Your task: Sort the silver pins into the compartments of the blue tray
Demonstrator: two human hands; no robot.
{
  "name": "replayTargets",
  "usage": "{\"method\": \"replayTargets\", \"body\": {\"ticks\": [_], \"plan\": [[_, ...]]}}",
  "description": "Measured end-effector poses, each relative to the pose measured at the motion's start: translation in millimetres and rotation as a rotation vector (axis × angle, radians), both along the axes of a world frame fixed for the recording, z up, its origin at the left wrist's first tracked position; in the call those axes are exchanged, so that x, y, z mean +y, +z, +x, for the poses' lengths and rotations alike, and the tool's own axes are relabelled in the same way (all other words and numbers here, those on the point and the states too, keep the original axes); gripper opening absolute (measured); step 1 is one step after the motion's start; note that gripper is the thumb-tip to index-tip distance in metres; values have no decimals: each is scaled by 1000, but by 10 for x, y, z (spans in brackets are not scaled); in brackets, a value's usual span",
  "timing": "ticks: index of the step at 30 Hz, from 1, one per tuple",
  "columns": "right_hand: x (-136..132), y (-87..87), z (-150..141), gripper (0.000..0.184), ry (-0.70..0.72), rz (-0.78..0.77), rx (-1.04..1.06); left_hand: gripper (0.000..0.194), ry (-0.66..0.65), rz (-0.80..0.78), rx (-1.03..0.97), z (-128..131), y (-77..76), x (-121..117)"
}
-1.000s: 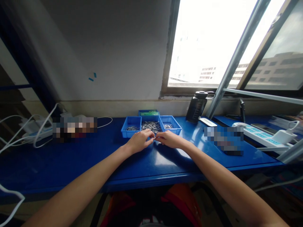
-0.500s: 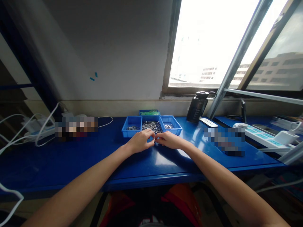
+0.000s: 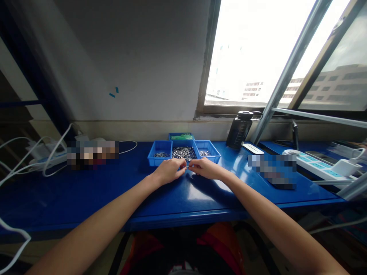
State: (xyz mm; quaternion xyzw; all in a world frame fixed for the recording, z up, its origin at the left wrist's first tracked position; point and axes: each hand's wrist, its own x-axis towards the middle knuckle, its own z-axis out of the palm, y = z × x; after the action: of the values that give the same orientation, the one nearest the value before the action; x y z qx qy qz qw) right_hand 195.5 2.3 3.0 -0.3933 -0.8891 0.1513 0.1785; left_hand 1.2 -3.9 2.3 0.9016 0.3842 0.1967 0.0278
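My left hand [image 3: 170, 170] and my right hand [image 3: 205, 168] meet fingertip to fingertip just above the blue table, in front of the bins. Both are closed in a pinch. Between the fingertips shows a small thin metal pin [image 3: 187, 167], mostly covered by the fingers; its exact kind is too small to make out. Behind the hands, a blue middle bin [image 3: 183, 143] holds a heap of loose metal pins [image 3: 184, 152]. The left blue bin [image 3: 161, 146] and the right blue bin [image 3: 207, 146] each contain a smaller pile of metal pieces.
A further blue bin with green plastic bags [image 3: 182, 136] stands at the back. To the right are a black bottle [image 3: 239, 130], a white flat device [image 3: 253, 148] and a power strip [image 3: 318, 164]. White cables [image 3: 57, 152] and blurred-out items lie at the left.
My left fingers have curled closer together, and the thin pin now shows between the two hands. The bins have not moved.
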Motion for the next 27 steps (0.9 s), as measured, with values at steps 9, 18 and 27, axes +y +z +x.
{"method": "replayTargets", "body": {"ticks": [9,18,27], "plan": [[17,-23,19,27,-17,-15,30,19,-7,-32,21,2,0,-6],[26,28,50,29,-33,66,32,28,119,-16,91,-28,4,5],[39,-16,43,24,-31,53,-38,25,95,14,47,-26,4,10]]}}
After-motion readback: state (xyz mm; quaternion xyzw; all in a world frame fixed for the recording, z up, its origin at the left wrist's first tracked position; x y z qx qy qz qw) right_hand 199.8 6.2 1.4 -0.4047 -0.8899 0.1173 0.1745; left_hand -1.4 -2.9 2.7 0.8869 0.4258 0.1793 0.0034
